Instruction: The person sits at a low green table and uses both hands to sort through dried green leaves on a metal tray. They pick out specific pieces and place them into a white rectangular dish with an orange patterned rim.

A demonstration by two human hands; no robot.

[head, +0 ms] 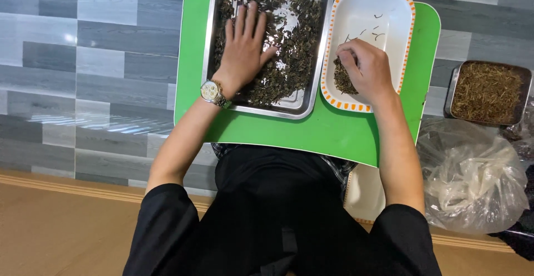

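The left hand (243,45) lies flat, palm down, in the metal tray (311,95) at the upper middle of the frame — its fingers (246,20) are spread wide and rest on the dark dried leaves (295,48) that cover most of the tray floor. It grips nothing. A wristwatch with a pale dial (211,91) sits on that wrist, right at the tray's lower left rim.

To the right of the tray, touching or nearly touching it, stands a white oblong dish with an orange dashed border (384,3). The right hand (367,67) is curled over the dish's lower half, fingers drawn close together and bent down towards a small heap of sorted leaf pieces (343,80) in the lower left corner of the dish; it looks as if they pinch a bit of leaf, though the knuckles hide the tips. A few thin stems (374,31) lie scattered on the white bottom above the hand.

Both tray and dish rest on a green board (311,131) laid across the person's lap. At the right edge of the frame, a smaller metal tray of brown stalks (487,91) sits on the grey tiled floor (83,59), and below it — near the right forearm — lies a crumpled clear plastic bag (473,181).
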